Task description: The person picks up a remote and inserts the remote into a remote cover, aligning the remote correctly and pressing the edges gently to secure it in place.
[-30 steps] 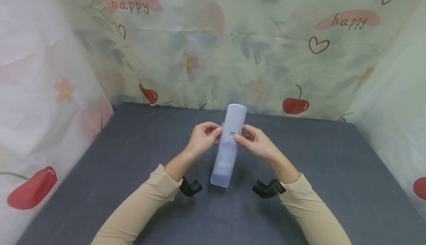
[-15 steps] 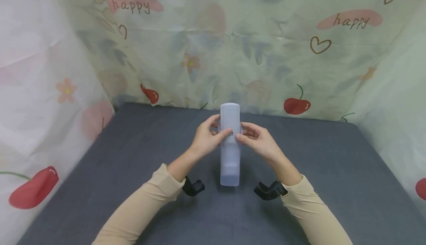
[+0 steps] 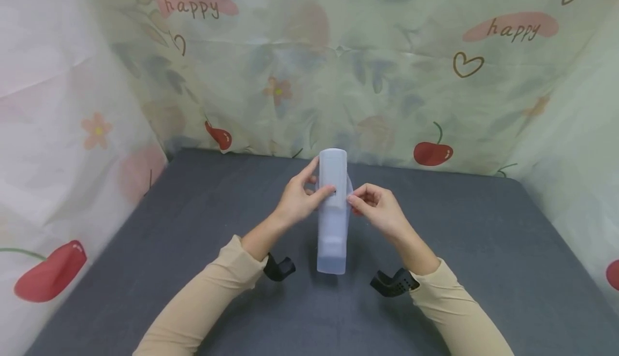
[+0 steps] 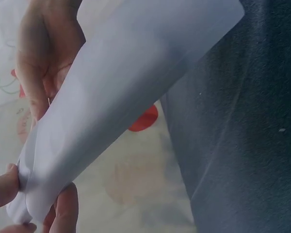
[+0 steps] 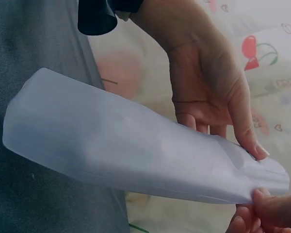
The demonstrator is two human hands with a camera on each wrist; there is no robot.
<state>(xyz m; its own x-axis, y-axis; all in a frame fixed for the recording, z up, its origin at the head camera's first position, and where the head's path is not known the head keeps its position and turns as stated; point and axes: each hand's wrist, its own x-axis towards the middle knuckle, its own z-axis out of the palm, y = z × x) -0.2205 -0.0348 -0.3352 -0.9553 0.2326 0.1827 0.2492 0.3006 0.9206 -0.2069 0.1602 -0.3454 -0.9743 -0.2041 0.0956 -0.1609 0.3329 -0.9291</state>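
A long translucent whitish plastic case (image 3: 332,227) is held over the table, its far end raised. My left hand (image 3: 297,197) grips its left side, thumb across the front face near a small dark slot, forefinger along the left edge and other fingers behind. At the right edge, my right hand (image 3: 379,208) pinches a thin rounded clear part (image 3: 350,184) that sticks out from behind the case. In the right wrist view the left thumb (image 5: 257,150) presses near the narrow end, and the right fingertips (image 5: 264,199) are at its edge.
The dark grey cloth-covered table (image 3: 435,238) spreads under the hands. Patterned curtains (image 3: 309,77) with cherries and lettering hang behind and at both sides. A black wrist mount (image 3: 394,283) sits at the right cuff, another black mount (image 3: 280,268) at the left.
The case has turned from a slant to nearly straight. My left thumb has moved from the left edge onto the front face. My right thumb has slid off the face to the right edge.
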